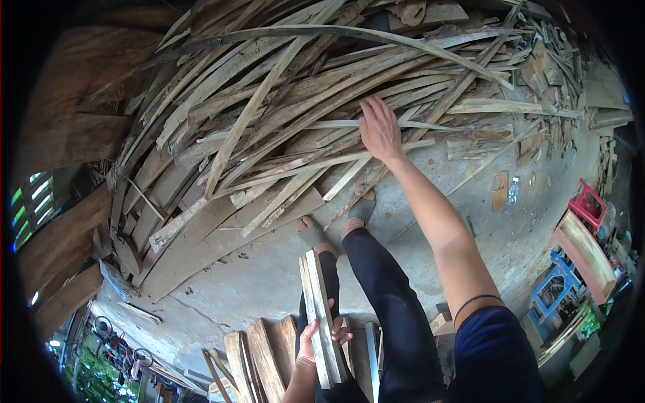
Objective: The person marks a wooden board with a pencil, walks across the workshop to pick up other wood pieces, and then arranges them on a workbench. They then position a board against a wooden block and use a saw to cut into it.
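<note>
My left hand is wrapped round a few short wood strips, held lengthwise over my left leg. Farther forward, my right hand reaches over the big heap of long wooden strips. Its fingers are bent over a thin pale strip at the heap's near side. Whether the fingertips grip that strip cannot be made out, as the back of the hand hides them.
Upright boards stand close by my legs. A plastic bottle lies on the concrete floor. To the right are a red stool, a wooden trough and a blue frame. Bicycles are at the lower left.
</note>
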Demonstrator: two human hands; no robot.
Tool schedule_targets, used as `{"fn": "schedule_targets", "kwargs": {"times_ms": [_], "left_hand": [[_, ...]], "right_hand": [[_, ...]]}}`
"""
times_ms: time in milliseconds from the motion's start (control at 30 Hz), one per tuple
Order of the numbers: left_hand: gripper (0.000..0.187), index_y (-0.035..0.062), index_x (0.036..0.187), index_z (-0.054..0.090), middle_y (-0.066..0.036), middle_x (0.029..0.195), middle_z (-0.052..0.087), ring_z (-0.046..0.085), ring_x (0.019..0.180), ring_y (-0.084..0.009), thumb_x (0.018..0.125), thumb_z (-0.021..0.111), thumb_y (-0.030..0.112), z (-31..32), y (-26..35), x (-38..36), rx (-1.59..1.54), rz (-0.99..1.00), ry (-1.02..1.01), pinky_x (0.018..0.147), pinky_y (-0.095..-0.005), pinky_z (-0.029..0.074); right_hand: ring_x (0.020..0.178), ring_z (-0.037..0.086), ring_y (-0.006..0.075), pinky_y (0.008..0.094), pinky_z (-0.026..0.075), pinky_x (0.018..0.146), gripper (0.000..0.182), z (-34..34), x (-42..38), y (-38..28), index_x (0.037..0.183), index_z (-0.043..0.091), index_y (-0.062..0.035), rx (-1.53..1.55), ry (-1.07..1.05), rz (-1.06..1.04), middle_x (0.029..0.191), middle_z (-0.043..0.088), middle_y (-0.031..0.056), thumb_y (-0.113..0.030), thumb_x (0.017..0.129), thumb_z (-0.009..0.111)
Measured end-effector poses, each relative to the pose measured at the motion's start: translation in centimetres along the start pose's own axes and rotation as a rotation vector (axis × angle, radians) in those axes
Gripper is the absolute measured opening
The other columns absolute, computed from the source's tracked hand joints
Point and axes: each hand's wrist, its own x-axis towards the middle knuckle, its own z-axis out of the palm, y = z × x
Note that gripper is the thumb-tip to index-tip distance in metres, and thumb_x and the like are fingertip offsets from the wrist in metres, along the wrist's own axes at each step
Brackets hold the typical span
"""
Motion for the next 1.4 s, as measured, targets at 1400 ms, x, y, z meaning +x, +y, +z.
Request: {"fn": "schedule_targets", "kwargs": {"times_ms": [1400], "left_hand": [[0.046, 0.0096, 0.128, 0.047, -0.009, 0.083, 0.056, 0.060, 0.069, -0.0222, 0.085, 0.061, 0.018, 11.4, 4.6, -9.8, 0.683, 0.191, 0.106, 0.066, -0.0397, 0.056]], "right_hand": [[0.101, 0.065, 0.0346, 0.0433, 0.051, 0.086, 0.031, -35.7, -26.6, -11.0, 0.109, 0.065, -0.0106, 0.344, -0.367, 0.900, 0.107, 0.068, 0.0155, -0.035, 0.094, 0.052]]}}
